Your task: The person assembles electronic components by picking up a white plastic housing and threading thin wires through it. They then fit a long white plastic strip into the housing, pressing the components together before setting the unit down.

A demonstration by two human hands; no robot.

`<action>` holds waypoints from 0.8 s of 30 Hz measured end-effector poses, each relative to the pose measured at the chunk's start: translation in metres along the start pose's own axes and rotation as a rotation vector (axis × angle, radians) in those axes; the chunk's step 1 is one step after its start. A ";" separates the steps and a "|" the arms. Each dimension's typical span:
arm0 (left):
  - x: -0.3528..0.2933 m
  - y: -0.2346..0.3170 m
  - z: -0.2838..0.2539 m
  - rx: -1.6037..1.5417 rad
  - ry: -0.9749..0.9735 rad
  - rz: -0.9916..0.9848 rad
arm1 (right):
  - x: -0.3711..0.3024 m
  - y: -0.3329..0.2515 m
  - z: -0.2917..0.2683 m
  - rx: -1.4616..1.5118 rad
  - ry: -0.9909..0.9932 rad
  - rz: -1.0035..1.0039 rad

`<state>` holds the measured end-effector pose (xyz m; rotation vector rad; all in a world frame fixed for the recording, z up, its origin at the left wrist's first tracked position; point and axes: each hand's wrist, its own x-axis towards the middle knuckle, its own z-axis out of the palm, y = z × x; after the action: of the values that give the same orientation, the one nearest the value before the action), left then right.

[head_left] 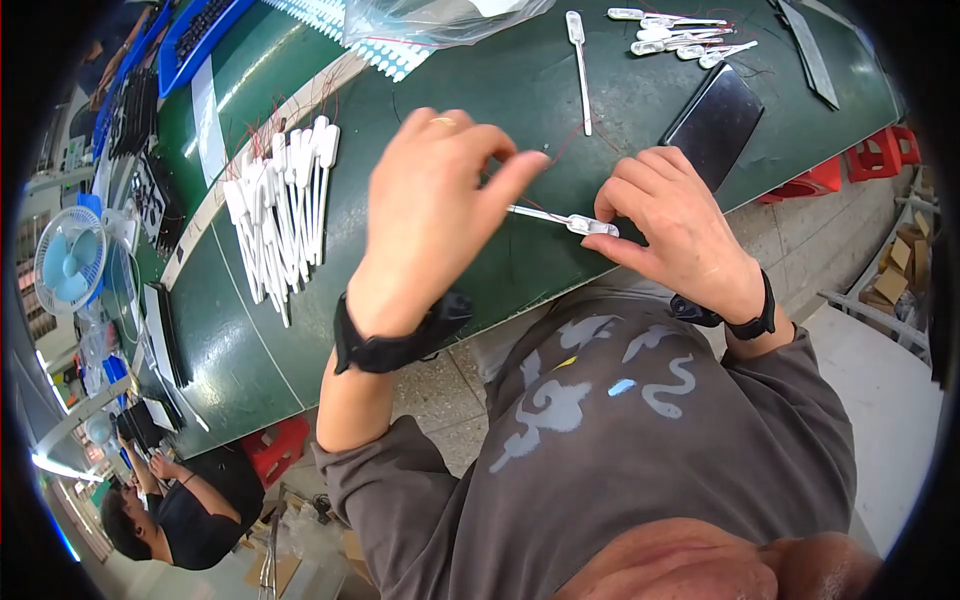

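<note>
Near the front edge of the counter (530, 255) sits the white spoon-shaped piece (578, 224), its stem pointing left. It looks light, stiff and slick; its broad head seems the best hold, the thin red wire (568, 147) the fragile part. The right hand (685, 220) has its grip pinched on that head, fingers curled. The left hand (430, 190) arches above the surface, thumb outstretched; whether its grip holds the wire, I cannot tell. Beyond lies 1 loose white piece (582, 80).

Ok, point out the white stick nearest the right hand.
The white stick whose wide end sits at the thumb of the right hand; the other sticks lie away from it.
</note>
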<state>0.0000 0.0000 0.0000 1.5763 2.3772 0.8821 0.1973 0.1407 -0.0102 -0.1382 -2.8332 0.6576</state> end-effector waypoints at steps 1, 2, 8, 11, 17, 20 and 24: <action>0.000 0.004 0.008 0.073 -0.010 0.061 | -0.001 -0.002 0.000 0.005 -0.002 -0.016; 0.001 0.005 0.014 0.146 -0.024 0.131 | -0.001 -0.004 0.001 0.008 0.003 -0.023; 0.007 -0.003 0.016 0.254 -0.051 0.183 | -0.010 -0.007 0.004 0.052 -0.055 -0.046; 0.007 -0.001 0.002 0.215 -0.227 0.057 | -0.010 -0.003 0.002 0.096 -0.090 -0.053; 0.013 -0.013 -0.003 -0.091 -0.514 -0.113 | -0.010 -0.006 -0.001 0.160 -0.159 -0.044; 0.020 -0.033 0.003 -0.329 -0.452 -0.178 | -0.006 -0.010 0.002 0.229 -0.198 -0.069; 0.026 -0.051 0.007 -0.329 -0.004 -0.166 | -0.002 -0.013 0.006 0.188 -0.141 -0.045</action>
<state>-0.0480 0.0119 -0.0289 1.2370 2.1806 1.1592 0.1971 0.1261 -0.0104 0.0048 -2.8771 0.9533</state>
